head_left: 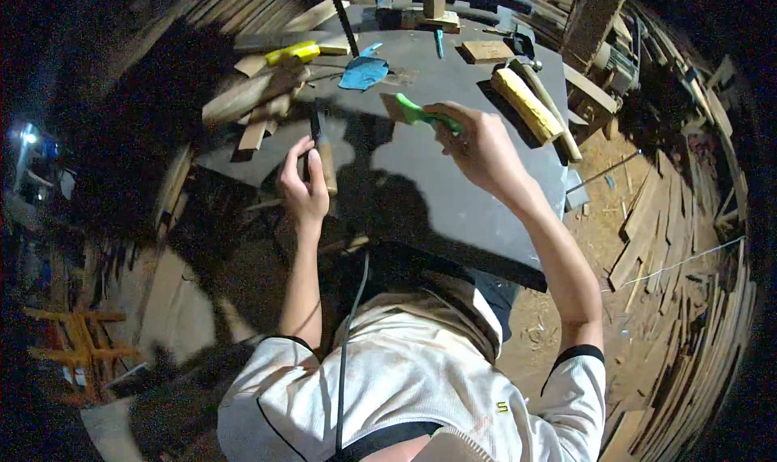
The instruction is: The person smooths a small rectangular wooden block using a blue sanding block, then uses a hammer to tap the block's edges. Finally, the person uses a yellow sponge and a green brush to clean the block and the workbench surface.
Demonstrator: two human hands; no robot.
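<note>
In my right hand (479, 142) is a green-handled brush (417, 112), its flat tan head pointing left above the dark table (453, 195). My fingers close round the handle. My left hand (304, 183) is raised at the table's left side, with thumb and fingers curved and apart. Nothing shows between them. Just beside its thumb lies a tool with a wooden handle (328, 166) and a dark narrow blade (316, 120), perhaps a chisel. A blue cloth or glove (363, 72) lies on the table beyond both hands.
Wood pieces (263, 97) and a yellow tool (293, 53) lie at the table's far left. A yellowish block (526, 104), a hammer (544, 110) and a small board (488, 52) are at the right. Planks (647, 211) cover the sawdust-strewn floor. A dark cord (354, 316) hangs before me.
</note>
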